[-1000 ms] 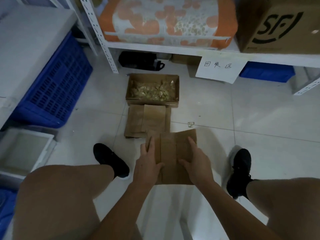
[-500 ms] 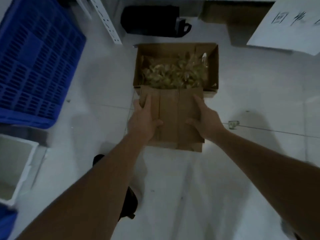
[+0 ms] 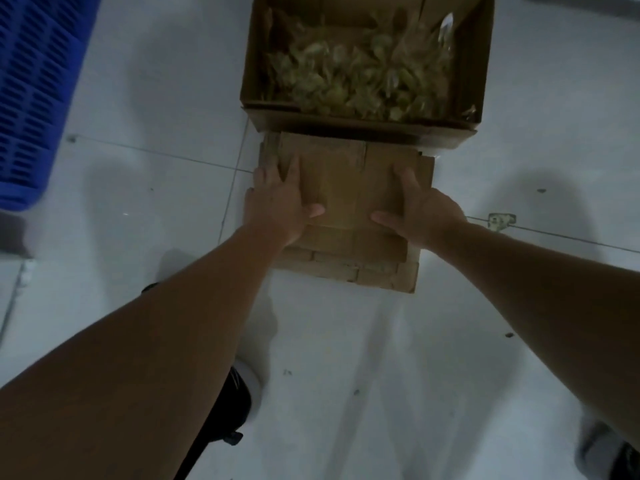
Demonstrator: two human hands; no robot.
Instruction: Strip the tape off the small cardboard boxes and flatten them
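A flattened cardboard box [image 3: 341, 188] lies on top of a stack of flattened boxes [image 3: 381, 273] on the white floor. My left hand [image 3: 280, 199] rests flat on its left part, fingers straight, thumb pointing right. On its right part lies my right hand [image 3: 419, 206], fingers straight, thumb pointing left. Just beyond the stack stands an open cardboard box [image 3: 363, 129] holding a heap of crumpled tape strips [image 3: 360, 81].
A blue plastic crate [image 3: 31, 91] stands at the left. A scrap of tape [image 3: 500, 221] lies on the floor tiles to the right of the stack. My black shoes [image 3: 225, 410] show at the bottom left and bottom right.
Both hands carried the flattened box forward from between my feet and laid it on the stack by the tape box. The camera leaned forward and down.
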